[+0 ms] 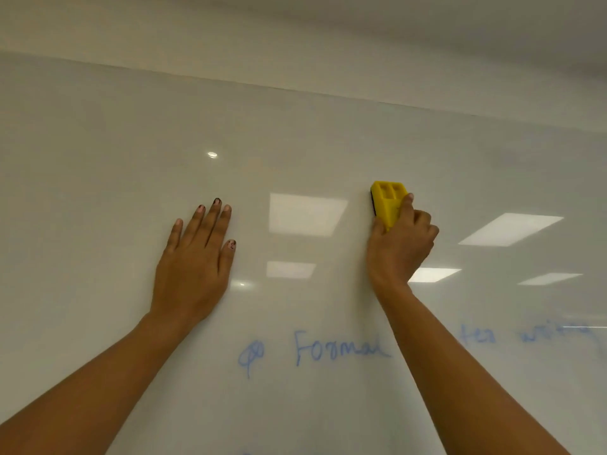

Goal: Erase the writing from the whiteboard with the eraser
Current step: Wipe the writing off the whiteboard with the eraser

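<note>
Both hands meet the whiteboard (98,159): left hand (193,264) flat (fingers spread), right hand (399,244) gripping the eraser (387,200).

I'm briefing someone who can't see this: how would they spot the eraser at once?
Start at the big glossy whiteboard that fills the view. Blue writing runs along its lower part. Above the writing, the right hand presses the eraser to the board: a small yellow block, the only brightly coloured thing there.

The whiteboard (131,142) is glossy and smooth, mirroring ceiling lights, while the eraser (387,201) is matt yellow plastic, its dark pad at 9 o'clock possibly felt.
</note>
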